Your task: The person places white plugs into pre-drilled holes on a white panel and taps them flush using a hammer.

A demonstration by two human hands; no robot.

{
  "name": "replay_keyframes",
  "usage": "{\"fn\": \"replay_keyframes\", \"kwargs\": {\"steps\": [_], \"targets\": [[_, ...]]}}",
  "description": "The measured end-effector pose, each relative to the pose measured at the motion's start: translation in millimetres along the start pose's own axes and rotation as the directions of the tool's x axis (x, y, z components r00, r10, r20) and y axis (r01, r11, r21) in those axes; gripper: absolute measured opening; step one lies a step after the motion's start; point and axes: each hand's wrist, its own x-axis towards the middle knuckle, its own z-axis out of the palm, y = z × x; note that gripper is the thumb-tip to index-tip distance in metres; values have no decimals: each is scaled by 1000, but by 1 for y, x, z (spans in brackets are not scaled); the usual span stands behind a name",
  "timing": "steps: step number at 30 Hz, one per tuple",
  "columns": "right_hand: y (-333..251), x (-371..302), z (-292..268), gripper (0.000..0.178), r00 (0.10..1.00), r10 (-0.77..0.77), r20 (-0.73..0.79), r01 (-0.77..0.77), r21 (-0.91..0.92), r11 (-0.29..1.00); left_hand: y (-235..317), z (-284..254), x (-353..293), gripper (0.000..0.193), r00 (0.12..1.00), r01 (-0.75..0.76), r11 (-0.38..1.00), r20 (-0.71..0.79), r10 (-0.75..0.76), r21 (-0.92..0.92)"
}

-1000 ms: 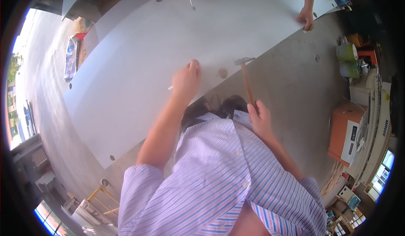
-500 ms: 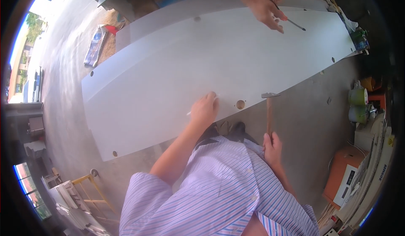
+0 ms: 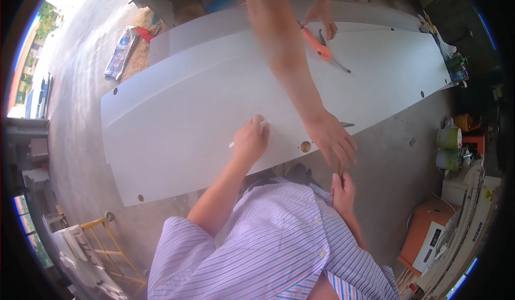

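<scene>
My left hand (image 3: 251,139) is closed round a thin white stick (image 3: 232,145), whose ends show on both sides of the fist, over the large white panel (image 3: 188,123). At the panel's near edge, my right hand (image 3: 344,191) grips the lower end of a hammer's wooden handle. A co-worker's hand (image 3: 331,139) reaches down over that hammer and hides most of it; just one tip of the metal hammer head (image 3: 347,124) shows. The co-worker's other hand (image 3: 322,18) is by an orange-handled tool (image 3: 317,43) with a dark shaft, lying on the panel's far part.
The panel has a round hole (image 3: 305,146) near its front edge and smaller holes near its corners. To the right stand green cans (image 3: 448,139) and an orange box (image 3: 427,230). A yellow metal frame (image 3: 102,251) is at lower left, a bag (image 3: 120,53) at far left.
The co-worker's arm has come across the panel to the hammer. The orange-handled tool, in the co-worker's hands before, now lies on the panel. My hands keep their grips.
</scene>
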Motion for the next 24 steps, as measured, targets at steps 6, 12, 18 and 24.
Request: {"fn": "replay_keyframes", "kwargs": {"steps": [6,12,18,24], "targets": [[-47,41,22,21,970,-224,-97,231,76,970,-7,-4,0,22,1000,16,1000,11,-16,-20],[-61,56,35,31,961,-277,-24,273,264,925,-12,-9,-6,22,996,85,994,11,-85,-65],[-26,52,36,28,977,-164,135,126,253,959,-28,-30,2,18,990,123,992,-63,-123,6],[41,25,10,23,989,147,27,-150,139,979,-62,-37,29,16,973,125,979,-213,-89,160]]}}
